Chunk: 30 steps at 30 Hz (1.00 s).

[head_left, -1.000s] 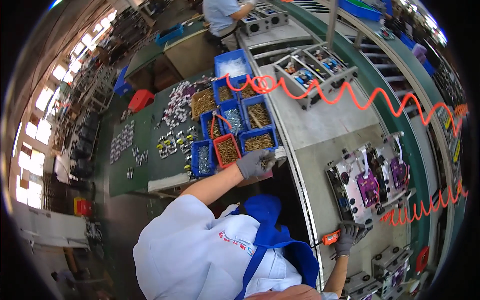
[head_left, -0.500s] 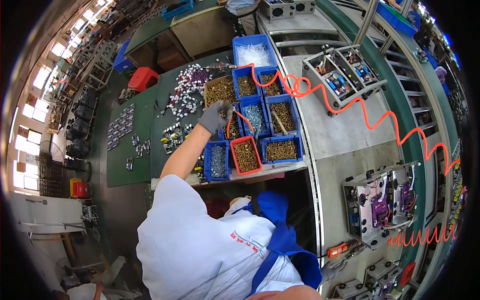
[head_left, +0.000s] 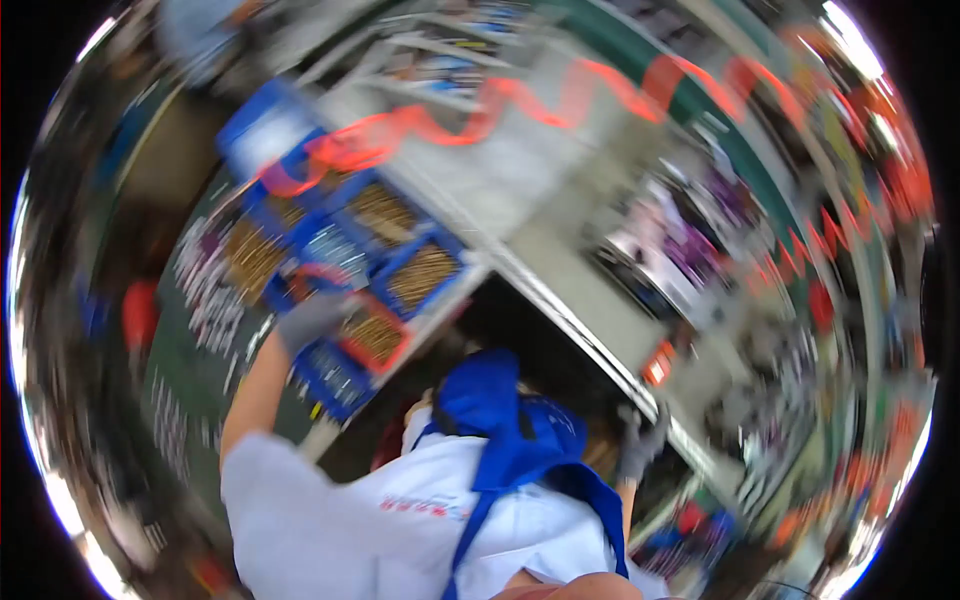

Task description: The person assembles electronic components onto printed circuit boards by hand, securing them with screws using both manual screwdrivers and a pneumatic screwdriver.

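Observation:
The view is smeared by motion. My left hand (head_left: 312,322), in a grey glove, hangs over the parts bins. It is beside a red bin (head_left: 398,352) of brass-coloured screws, its fingers too blurred to read. A red curved strip (head_left: 325,271) shows just beyond it. Close by are a blue bin (head_left: 340,408) of silvery parts and another blue bin (head_left: 457,270) of brass-coloured screws. At the lower right my right hand (head_left: 642,448), also gloved, is by the metal rail, thumb and fingers apart. I make out nothing in it.
A coiled orange-red hose (head_left: 480,115) stretches across the top. Right of the metal rail (head_left: 560,310), an open metal unit with purple parts (head_left: 680,245) stands on the line. An orange tool (head_left: 659,362) lies near my right hand. White-tipped parts (head_left: 205,285) cover the green table at left.
The whole view has swung round, shifting the bins left and lower. My left hand now is near the red bin. My right hand shows more fully, beside the rail.

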### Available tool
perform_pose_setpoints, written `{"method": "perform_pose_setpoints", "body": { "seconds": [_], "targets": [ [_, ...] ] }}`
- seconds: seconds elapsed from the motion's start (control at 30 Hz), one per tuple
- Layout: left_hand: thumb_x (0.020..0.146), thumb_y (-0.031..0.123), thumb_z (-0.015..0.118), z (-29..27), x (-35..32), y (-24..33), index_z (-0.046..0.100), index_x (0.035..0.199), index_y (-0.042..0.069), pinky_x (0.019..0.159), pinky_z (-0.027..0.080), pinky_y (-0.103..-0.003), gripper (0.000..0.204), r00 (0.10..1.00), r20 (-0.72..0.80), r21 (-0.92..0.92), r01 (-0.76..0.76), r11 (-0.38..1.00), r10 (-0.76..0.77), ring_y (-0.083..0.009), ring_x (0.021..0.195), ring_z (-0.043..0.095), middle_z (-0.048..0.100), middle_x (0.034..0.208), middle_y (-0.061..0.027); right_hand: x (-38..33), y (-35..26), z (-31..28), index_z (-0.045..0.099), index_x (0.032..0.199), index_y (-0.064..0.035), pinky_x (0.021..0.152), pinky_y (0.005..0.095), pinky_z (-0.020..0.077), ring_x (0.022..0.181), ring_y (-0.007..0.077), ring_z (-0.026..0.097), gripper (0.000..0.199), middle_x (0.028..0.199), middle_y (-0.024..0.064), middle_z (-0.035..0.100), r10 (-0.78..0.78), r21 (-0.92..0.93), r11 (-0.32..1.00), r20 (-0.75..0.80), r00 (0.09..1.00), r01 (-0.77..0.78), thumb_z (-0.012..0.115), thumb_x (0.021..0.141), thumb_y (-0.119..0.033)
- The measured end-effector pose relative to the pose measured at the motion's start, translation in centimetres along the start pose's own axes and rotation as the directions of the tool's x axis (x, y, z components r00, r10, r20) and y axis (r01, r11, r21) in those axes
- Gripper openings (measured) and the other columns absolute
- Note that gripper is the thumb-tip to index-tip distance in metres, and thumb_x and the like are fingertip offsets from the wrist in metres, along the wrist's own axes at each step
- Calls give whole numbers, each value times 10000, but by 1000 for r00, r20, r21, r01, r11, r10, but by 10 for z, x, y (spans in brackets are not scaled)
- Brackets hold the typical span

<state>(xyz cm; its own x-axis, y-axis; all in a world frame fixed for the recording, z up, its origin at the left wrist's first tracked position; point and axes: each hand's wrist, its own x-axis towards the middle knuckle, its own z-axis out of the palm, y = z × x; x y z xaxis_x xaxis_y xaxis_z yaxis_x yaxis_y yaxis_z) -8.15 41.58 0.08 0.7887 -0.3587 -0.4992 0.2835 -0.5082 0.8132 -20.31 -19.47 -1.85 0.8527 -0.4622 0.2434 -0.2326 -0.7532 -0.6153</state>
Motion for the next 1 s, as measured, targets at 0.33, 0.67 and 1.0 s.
{"method": "perform_pose_setpoints", "body": {
  "seconds": [0.33, 0.67, 1.0],
  "targets": [
    [857, 343, 560, 29, 51, 86, 669, 959, 16, 713, 482, -374, 360, 942, -222, 827, 319, 463, -252, -320, 794, 649, 677, 860, -173, -17, 52, -59, 612, 1070, -74, 817, 361, 502, 912, 297, 626, 290, 998, 137, 639, 157, -1, 987, -167, 973, -159, 611, 788, -140],
    [841, 334, 608, 208, 140, 260, 620, 1102, 35, 767, 485, -398, 396, 913, 24, 884, -209, 418, 407, -327, 857, 648, 667, 930, -207, -140, 313, -221, 613, 891, 12, 745, 400, 513, 775, 324, 658, 268, 836, 219, 655, 731, 184, 560, -568, 378, -807, 587, 802, -240],
    [834, 456, 578, 594, 142, 391, 621, 1064, 55, 715, 480, -459, 464, 659, 719, 645, -751, 144, 221, -385, 845, 619, 657, 894, -182, -147, 464, -288, 405, 1174, 179, 819, 418, 525, 1012, 381, 620, 591, 1086, 307, 593, 926, 184, 66, -378, -9, -981, 604, 751, -182]
  ]
}}
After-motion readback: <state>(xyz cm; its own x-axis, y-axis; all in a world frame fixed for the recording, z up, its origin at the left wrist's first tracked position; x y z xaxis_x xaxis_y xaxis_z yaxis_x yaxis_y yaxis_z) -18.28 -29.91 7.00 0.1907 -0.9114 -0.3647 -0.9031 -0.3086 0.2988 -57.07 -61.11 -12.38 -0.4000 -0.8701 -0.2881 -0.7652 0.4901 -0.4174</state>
